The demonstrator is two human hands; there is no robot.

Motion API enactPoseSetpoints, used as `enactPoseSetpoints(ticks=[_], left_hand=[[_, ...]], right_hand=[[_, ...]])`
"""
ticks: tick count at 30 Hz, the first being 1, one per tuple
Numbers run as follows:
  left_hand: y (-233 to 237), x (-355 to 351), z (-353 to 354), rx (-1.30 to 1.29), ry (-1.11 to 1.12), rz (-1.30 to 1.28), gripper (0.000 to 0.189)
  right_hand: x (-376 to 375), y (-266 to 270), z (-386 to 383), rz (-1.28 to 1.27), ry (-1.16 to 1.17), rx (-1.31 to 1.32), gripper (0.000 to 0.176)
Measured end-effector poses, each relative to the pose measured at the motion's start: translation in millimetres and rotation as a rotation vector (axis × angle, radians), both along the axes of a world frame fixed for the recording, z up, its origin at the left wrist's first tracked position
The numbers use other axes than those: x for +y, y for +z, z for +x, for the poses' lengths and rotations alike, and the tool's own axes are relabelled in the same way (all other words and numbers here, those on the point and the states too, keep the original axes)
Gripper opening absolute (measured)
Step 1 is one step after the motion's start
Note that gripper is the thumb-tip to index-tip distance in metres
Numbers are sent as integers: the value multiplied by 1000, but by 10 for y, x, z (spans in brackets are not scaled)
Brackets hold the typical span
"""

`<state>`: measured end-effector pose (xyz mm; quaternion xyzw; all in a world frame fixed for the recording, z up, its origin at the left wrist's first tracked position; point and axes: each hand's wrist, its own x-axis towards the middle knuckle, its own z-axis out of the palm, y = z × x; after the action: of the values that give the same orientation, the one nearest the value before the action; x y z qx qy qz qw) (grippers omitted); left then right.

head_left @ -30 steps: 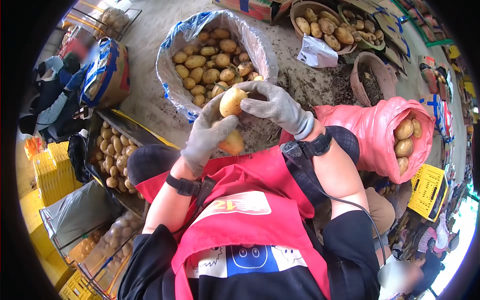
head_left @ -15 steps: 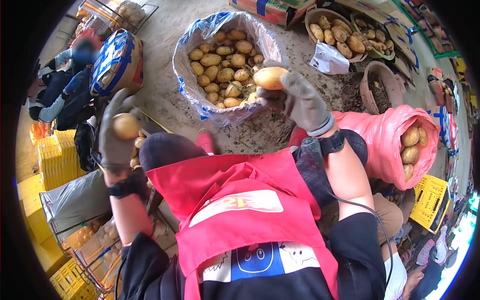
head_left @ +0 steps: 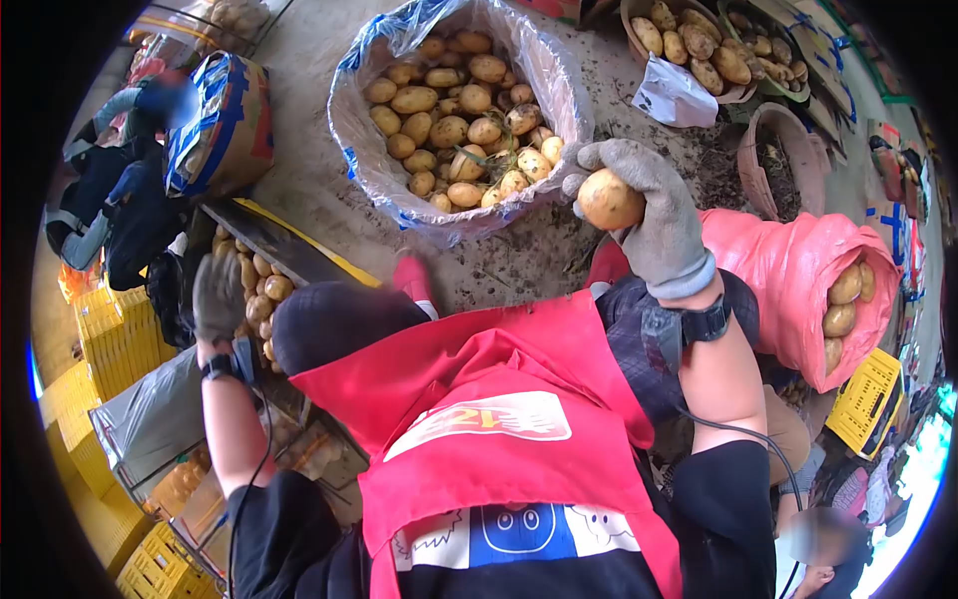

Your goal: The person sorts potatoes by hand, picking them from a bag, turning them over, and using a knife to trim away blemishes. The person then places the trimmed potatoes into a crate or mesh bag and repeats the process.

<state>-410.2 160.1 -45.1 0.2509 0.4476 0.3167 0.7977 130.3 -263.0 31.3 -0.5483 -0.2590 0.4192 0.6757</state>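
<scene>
My right hand [head_left: 659,215], in a grey glove, is closed round a potato [head_left: 611,200] held up near the right rim of a plastic-lined basket [head_left: 349,150]. Many potatoes [head_left: 449,130] fill that basket, some with bits of green stem among them. On the left, my gloved left hand [head_left: 218,299] is low beside a heap of potatoes [head_left: 261,295] in a dark-edged container [head_left: 289,245]. Its back faces me, its fingers are blurred and hidden, and no potato shows in it.
A pink sack [head_left: 758,260] of potatoes stands at my right knee. Beyond lie potato baskets [head_left: 699,50], a white bag [head_left: 676,92] and a tub [head_left: 783,160]. Yellow crates [head_left: 125,319] stack up on the left, near a taped box [head_left: 220,125] and a seated person [head_left: 110,170].
My left hand has dropped to the potato heap, and the potato it held no longer shows. My right hand has drawn back from the basket, turning its potato.
</scene>
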Motion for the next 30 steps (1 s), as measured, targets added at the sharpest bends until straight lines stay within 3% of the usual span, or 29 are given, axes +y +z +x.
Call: enactPoseSetpoints(ticks=[2, 3, 5, 7, 9, 10, 12, 13, 16, 19, 21, 22, 23, 25, 27, 29, 30], left_hand=[[395, 52, 1189, 192, -266, 363, 41], [573, 56, 1792, 329, -423, 358, 43], [398, 118, 2786, 579, -718, 442, 46], [199, -220, 3687, 732, -901, 473, 43], [-667, -272, 4159, 735, -1183, 625, 49], [-1089, -375, 4364, 858, -1314, 989, 53], [-1226, -769, 4768, 1029, -1444, 1029, 62], [-1541, -864, 4841, 1063, -1440, 1180, 67], [-1797, -1116, 5045, 1255, -1405, 1205, 72], [-1627, -1133, 5123, 1394, -1469, 1182, 78], [-1479, -978, 5005, 892, -1362, 594, 83], [-1511, -947, 4897, 611, -1295, 400, 80], [-1348, -960, 4819, 617, -1299, 411, 80], [-798, -1056, 4612, -2, -1092, -91, 75], [-355, -1235, 4481, -149, -1086, -42, 77], [32, -1425, 4381, -301, -1075, 9, 80], [211, -1507, 4330, -320, -1128, 80, 88]], right_hand=[[92, 49, 30, -24, 21, -63, 27], [136, 83, 16, -31, 13, -59, 27], [212, 121, -8, -113, -16, 245, 36], [256, 38, 52, -108, -30, 292, 37], [293, 48, 115, -199, -70, 262, 26], [317, 51, 152, -239, -87, 275, 24], [338, 36, 234, -277, -76, 224, 24], [346, 28, 277, -307, -51, 178, 23], [380, -31, 381, -346, -15, 133, 26], [381, -45, 410, -350, -3, 145, 27], [388, -24, 412, -333, -19, 184, 25], [387, -9, 395, -339, 1, 188, 25], [385, 7, 365, -344, 21, 192, 26], [374, -71, 247, -315, 9, 146, 28], [323, -176, 158, -289, -5, 85, 30], [264, -318, 102, -257, 78, -46, 44], [282, -383, 69, -162, 41, -253, 43]])
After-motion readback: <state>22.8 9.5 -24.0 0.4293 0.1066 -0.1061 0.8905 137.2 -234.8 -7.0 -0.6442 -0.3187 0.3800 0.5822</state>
